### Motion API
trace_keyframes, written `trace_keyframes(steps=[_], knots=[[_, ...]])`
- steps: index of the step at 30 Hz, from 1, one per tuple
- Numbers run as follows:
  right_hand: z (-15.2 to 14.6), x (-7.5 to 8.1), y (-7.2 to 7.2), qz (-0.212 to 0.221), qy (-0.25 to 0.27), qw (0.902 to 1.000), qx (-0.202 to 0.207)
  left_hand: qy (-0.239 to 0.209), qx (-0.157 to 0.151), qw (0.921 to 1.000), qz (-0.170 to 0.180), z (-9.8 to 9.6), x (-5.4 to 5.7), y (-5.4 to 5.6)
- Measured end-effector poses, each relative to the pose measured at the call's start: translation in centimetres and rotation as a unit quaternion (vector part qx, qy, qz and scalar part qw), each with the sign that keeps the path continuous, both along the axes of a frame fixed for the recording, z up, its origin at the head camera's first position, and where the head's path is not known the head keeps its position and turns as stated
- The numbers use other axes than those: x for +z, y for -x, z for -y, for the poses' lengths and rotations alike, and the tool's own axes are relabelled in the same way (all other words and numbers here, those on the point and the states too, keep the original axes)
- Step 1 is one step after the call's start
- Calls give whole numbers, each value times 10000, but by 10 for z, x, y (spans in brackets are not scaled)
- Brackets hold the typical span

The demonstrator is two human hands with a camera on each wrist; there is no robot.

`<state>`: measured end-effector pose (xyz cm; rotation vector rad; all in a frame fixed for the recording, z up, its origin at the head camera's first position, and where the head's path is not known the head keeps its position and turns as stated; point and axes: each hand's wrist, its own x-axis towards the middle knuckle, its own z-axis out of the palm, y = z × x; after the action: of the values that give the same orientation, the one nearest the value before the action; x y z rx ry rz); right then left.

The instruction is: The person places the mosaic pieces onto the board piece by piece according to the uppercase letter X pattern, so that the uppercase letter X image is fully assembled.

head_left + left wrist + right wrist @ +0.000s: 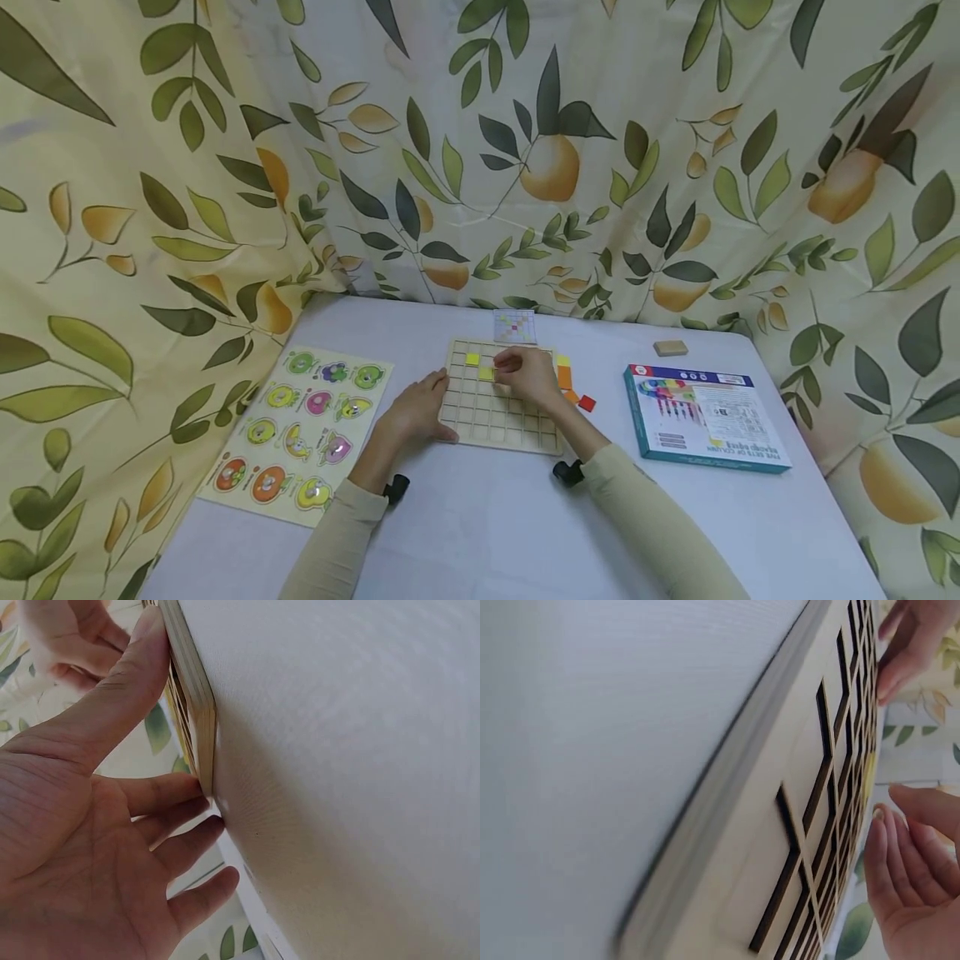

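Note:
A wooden grid board (pixel 468 429) lies on the table with yellow square tiles (pixel 472 359) in its upper left cells. My left hand (pixel 412 408) rests along its left edge, thumb near the front corner. In the left wrist view the thumb (pixel 124 694) lies along the board's side (pixel 193 682), with the fingertips at its corner. My right hand (pixel 528 377) is over the upper middle of the grid, its fingertips beside a yellow tile (pixel 487 374). In the right wrist view thumb and fingers (pixel 889 862) come together; I cannot tell whether a tile is between them.
Orange tiles (pixel 564 379) and a red tile (pixel 587 403) lie right of the board. Behind it is a small pattern card (pixel 514 326). A sheet of fruit pictures (pixel 292 417) lies left; a flat box (pixel 705 421) and a small wooden block (pixel 670 347) lie right.

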<state>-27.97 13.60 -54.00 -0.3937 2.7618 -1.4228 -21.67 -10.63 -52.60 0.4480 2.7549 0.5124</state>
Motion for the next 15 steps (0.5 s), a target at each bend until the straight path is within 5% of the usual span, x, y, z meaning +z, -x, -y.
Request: trace_keyframes(steps=[15], knots=[[-57, 16, -28, -294, -181, 9978, -559, -36, -20, 10000, -47, -1, -1, 0]])
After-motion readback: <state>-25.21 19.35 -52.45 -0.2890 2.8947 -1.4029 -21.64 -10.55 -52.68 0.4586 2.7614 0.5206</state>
